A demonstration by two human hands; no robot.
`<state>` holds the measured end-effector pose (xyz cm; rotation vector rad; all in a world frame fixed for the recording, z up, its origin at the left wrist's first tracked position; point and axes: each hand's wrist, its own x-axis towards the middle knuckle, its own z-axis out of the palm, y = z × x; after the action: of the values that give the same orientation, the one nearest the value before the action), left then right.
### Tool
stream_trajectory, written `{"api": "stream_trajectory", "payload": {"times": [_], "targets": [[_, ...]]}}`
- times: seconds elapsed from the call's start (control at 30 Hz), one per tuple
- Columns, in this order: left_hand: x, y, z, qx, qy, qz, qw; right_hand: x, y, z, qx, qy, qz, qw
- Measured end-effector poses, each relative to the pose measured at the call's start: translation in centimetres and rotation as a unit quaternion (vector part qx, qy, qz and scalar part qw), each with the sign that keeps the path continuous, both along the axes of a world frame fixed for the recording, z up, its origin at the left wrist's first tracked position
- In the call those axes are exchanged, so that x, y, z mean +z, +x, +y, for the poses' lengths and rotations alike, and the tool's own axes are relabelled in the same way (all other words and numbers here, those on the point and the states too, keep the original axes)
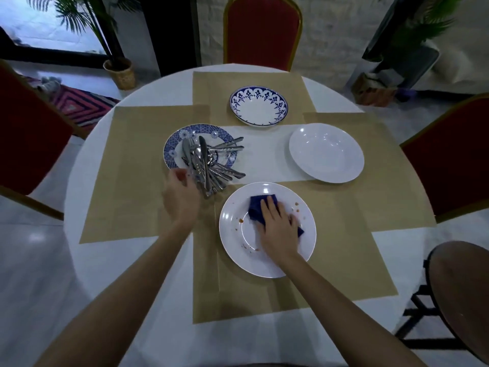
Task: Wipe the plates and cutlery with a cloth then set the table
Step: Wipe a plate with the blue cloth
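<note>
While the right hand lies flat, fingers straight, pressing a dark blue cloth onto the sauce-spotted white plate on the nearest placemat, the blurred left hand sits at the near ends of the cutlery; its grip cannot be told. The cutlery is piled on a blue-patterned plate, mostly lengthwise near-to-far, with some handles fanning right. Beyond lie a clean white plate and a blue-rimmed bowl.

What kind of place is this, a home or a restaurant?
Probably a restaurant or banquet room, though a home is possible. A round table with a white cloth and tan placemats is surrounded by red padded chairs with gold frames, and a potted palm stands behind.
</note>
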<state>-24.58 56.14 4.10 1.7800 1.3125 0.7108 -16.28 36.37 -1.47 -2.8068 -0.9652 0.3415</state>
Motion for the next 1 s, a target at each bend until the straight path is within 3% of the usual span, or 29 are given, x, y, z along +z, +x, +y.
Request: {"api": "stream_trajectory", "payload": {"times": [0.07, 0.2, 0.4, 0.5, 0.63, 0.77, 0.87, 1.0], "targets": [[-1.3, -2.8, -3.9, -0.012, -0.055, -0.020, 0.998, 0.1, -0.8, 0.4, 0.056, -0.030, 0.018, 0.998], [-3.4, -5.8, -8.4, -0.163, -0.189, 0.036, 0.968, 0.6, -0.7, -0.4, 0.202, -0.074, 0.040, 0.976], [-2.5, -5.1, -9.0, -0.196, -0.184, 0.010, 0.963, 3.0, -0.7, -6.1, 0.338, -0.132, 0.060, 0.930], [-2.7, -5.1, -8.9, -0.191, -0.190, -0.021, 0.963, 4.3, 1.2, -9.0, 0.335, -0.185, 0.018, 0.924], [-3.2, -5.4, -9.0, -0.211, -0.182, -0.015, 0.960, 3.5, 4.6, -8.5, 0.209, -0.223, -0.096, 0.947], [-2.7, -5.7, -9.7, -0.188, -0.215, -0.050, 0.957, 1.5, 3.6, -3.3, 0.109, -0.179, -0.091, 0.974], [-2.4, -5.7, -10.2, -0.159, -0.245, -0.073, 0.954, 0.7, 1.0, -1.1, 0.168, -0.126, -0.017, 0.978], [-2.3, -5.3, -10.3, -0.175, -0.235, -0.047, 0.955, 2.4, -1.5, -4.4, 0.297, -0.121, 0.058, 0.945]]}}
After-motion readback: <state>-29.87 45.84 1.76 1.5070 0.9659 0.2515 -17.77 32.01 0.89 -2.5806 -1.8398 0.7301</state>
